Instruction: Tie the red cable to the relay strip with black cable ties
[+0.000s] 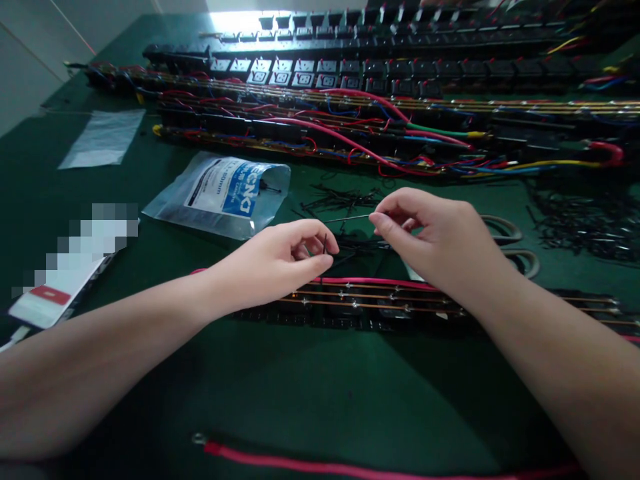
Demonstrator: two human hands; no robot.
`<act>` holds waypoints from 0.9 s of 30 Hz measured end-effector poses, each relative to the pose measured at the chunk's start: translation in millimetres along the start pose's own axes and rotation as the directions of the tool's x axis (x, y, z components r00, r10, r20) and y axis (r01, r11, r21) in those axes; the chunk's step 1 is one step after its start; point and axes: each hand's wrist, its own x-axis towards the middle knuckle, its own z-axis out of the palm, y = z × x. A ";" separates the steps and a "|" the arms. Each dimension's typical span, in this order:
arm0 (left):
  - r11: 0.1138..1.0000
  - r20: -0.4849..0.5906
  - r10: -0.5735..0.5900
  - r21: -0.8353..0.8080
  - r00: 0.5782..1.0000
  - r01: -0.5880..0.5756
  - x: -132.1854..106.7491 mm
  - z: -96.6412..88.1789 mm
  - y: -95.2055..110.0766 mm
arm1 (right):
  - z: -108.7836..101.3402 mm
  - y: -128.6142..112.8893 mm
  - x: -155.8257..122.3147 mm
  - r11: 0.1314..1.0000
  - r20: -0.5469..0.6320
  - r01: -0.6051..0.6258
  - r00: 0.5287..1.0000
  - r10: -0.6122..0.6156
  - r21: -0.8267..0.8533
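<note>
My left hand (287, 257) pinches a thin black cable tie (325, 244) that stands up between thumb and fingertips. Up and to the right of it, my right hand (433, 233) grips the end of another thin dark cable tie (350, 218), which points left. Both hands are above an open power strip assembly (360, 303) with bare copper-coloured bars and a red wire (360, 281) along its far side. Behind the hands lies a loose heap of black cable ties (345, 197). Scissors (525, 260) are partly hidden by my right hand.
A printed plastic bag (225, 190) lies left of the heap, with a clear bag (103, 139) farther back. A phone-like device (55, 293) is at left. Several wired strips (300, 127) fill the back. More ties (585, 220) lie right; a red cable (300, 465) crosses the front.
</note>
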 end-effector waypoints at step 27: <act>0.993 0.006 -0.052 0.109 0.999 0.051 1.0 2.1 -1.4 | 3.3 -3.1 0.9 0.988 0.117 0.069 0.992 -0.053 -0.137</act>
